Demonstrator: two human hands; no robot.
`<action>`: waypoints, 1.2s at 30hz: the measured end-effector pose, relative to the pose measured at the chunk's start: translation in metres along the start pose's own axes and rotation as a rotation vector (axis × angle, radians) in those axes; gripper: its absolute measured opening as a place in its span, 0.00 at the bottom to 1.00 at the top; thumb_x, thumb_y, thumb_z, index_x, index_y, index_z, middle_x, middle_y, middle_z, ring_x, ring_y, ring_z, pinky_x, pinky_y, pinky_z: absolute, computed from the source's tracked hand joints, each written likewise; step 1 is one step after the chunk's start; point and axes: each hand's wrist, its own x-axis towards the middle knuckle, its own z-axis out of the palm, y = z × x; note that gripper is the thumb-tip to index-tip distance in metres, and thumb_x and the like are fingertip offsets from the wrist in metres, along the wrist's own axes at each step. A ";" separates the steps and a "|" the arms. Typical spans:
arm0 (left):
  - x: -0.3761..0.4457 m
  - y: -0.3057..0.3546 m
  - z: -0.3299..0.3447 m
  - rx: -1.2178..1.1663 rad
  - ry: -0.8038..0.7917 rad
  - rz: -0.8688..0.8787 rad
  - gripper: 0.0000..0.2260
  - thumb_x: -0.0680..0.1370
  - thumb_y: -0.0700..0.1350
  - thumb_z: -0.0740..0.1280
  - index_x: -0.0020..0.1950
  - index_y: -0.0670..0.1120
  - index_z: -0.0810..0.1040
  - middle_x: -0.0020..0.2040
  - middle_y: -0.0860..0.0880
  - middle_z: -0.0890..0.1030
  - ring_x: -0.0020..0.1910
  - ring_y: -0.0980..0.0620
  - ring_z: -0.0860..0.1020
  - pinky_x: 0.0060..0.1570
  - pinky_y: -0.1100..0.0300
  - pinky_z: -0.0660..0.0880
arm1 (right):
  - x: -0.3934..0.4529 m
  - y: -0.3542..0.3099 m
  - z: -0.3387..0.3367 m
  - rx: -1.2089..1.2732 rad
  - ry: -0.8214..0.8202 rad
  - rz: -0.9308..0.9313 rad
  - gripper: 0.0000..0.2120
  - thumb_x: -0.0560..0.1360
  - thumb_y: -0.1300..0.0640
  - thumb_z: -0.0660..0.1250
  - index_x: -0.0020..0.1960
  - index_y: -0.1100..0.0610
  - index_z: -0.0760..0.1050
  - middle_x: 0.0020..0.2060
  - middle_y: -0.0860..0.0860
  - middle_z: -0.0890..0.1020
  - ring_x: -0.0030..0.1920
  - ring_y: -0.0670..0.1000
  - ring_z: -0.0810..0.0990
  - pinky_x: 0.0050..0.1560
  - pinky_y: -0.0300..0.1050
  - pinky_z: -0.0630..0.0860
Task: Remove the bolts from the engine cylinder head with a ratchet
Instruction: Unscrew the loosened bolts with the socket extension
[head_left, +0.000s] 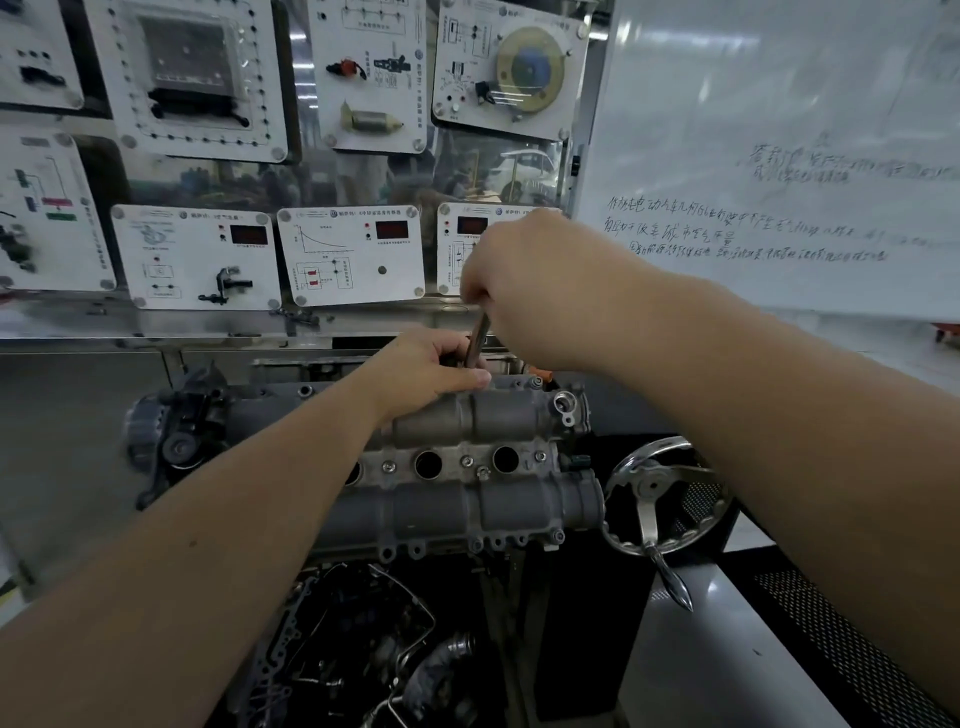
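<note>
Your right hand (524, 283) clenched ratchet (478, 340) handle above cylinder head (467, 421); left hand (431, 371) gripped ratchet base at head's far edge. Whiteboard (779, 156) handwriting behind head unreadable.

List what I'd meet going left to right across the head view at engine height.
Black pulley end → left hand → ratchet → right hand → chrome handwheel. All but the handwheel sit on or over the cylinder head.

Reflective metal display wall (358, 171) hung with white rounded-corner instrument panels (195, 257) bearing red digital readouts and diagrams, large white whiteboard (779, 130) covered in faint handwriting at right, grey metal cabinet front (78, 415) below, dim even indoor light
</note>
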 end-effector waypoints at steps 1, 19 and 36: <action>-0.001 0.001 0.000 0.002 -0.007 0.002 0.01 0.77 0.46 0.73 0.47 0.52 0.85 0.32 0.62 0.79 0.32 0.67 0.75 0.38 0.65 0.69 | -0.002 -0.002 -0.002 -0.021 -0.027 -0.005 0.14 0.75 0.67 0.61 0.55 0.56 0.80 0.50 0.55 0.82 0.45 0.53 0.74 0.45 0.45 0.75; 0.003 -0.005 0.001 0.019 -0.014 -0.008 0.04 0.78 0.49 0.73 0.45 0.58 0.86 0.36 0.62 0.82 0.34 0.67 0.77 0.35 0.73 0.69 | -0.002 -0.003 -0.010 -0.036 -0.069 -0.091 0.17 0.74 0.68 0.63 0.57 0.54 0.82 0.53 0.53 0.83 0.53 0.54 0.79 0.50 0.47 0.79; 0.002 -0.005 0.001 0.028 -0.029 0.031 0.06 0.78 0.48 0.72 0.43 0.58 0.85 0.34 0.63 0.80 0.33 0.68 0.76 0.35 0.72 0.69 | -0.005 0.000 -0.007 0.030 -0.099 -0.090 0.20 0.77 0.62 0.65 0.67 0.49 0.76 0.59 0.50 0.80 0.60 0.54 0.77 0.55 0.51 0.78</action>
